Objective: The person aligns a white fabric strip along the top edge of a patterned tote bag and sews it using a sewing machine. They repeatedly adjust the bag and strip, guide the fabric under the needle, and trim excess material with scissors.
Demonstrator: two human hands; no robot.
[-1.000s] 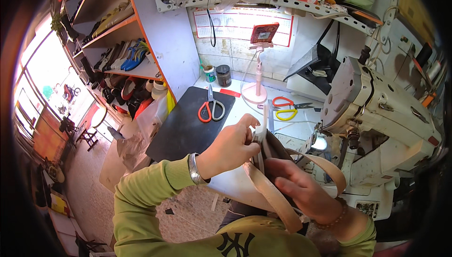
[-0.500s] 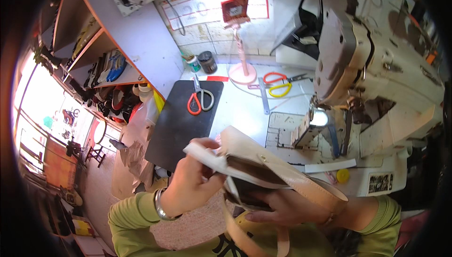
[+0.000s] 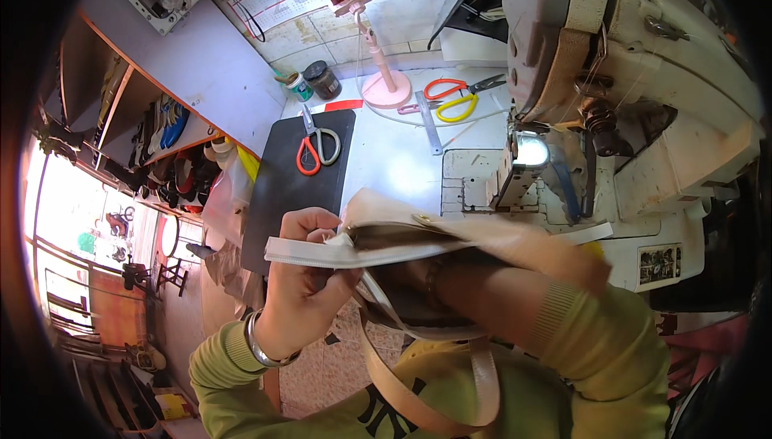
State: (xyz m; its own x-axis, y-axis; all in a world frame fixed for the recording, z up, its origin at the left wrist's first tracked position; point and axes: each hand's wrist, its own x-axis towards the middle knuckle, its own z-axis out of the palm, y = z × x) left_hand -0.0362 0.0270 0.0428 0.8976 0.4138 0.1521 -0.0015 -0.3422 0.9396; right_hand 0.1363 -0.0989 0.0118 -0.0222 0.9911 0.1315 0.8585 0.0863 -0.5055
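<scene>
Right hand now inside bag (image 3: 450, 234), left hand (image 3: 310, 278) gripping rim

Both arms wear long yellow-green sleeves with ribbed cuffs. A silver bracelet (image 3: 261, 348) circles the wrist below the left hand (image 3: 305, 282). The same yellow-green top carries dark lettering across the chest.

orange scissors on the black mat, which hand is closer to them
Left. The left hand grips the cream bag's edge just below the mat holding the orange scissors. The right hand is hidden inside the bag, farther to the right.
</scene>
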